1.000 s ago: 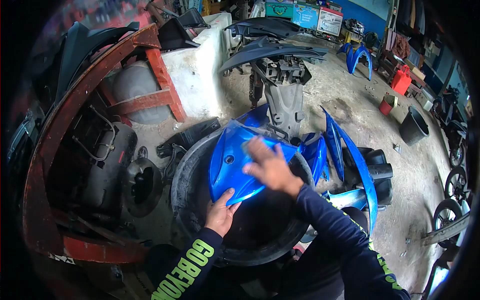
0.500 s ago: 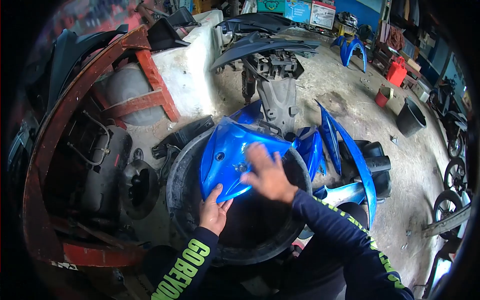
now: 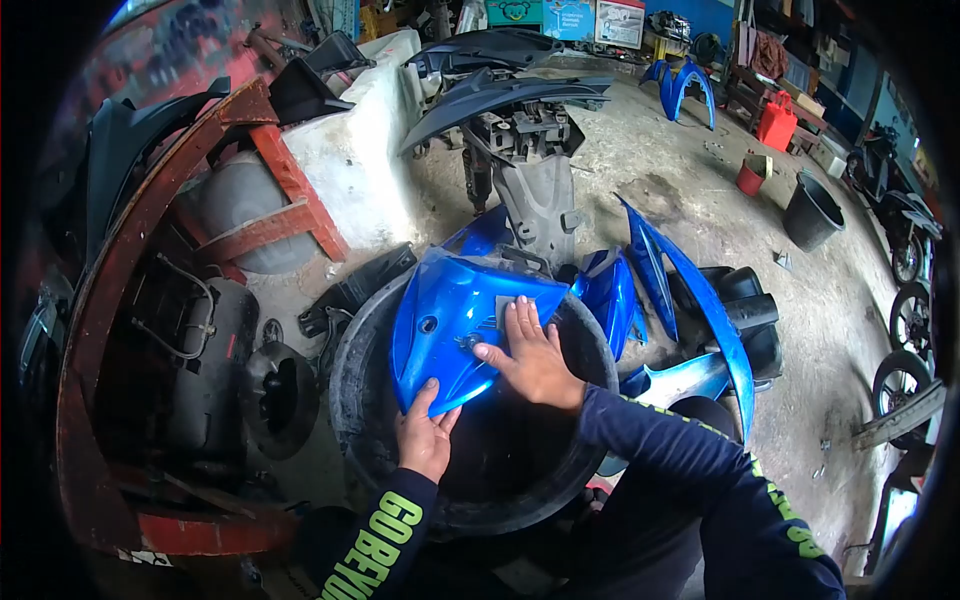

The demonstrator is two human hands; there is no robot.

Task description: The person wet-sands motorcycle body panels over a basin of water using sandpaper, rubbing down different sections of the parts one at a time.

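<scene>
A glossy blue motorcycle fairing panel (image 3: pixel 455 305) lies tilted across the rim of a large black tub (image 3: pixel 350 400). My left hand (image 3: pixel 428 440) grips its lower corner, thumb on top and fingers curled below the edge. On the panel's right part, my right hand (image 3: pixel 535 360) presses flat, fingertips toward the far edge. Under those fingers shows a small grey sheet (image 3: pixel 501 309), seemingly sandpaper, mostly covered. A round hole and a few slots mark the panel's surface. The tub's inside is dark.
More blue panels (image 3: pixel 608 295) stand right of the tub, beside a long curved blue strip (image 3: pixel 715 330). A stripped motorcycle frame (image 3: pixel 540 200) is beyond it. To the left are a red-brown frame (image 3: pixel 275 230) and a dark tank (image 3: pixel 215 360). A black bucket (image 3: pixel 812 215) stands at right.
My right hand, blurred before, now lies sharp and flat on the panel, with the grey sheet showing under its fingers. My left hand keeps its grip. The view has shifted slightly.
</scene>
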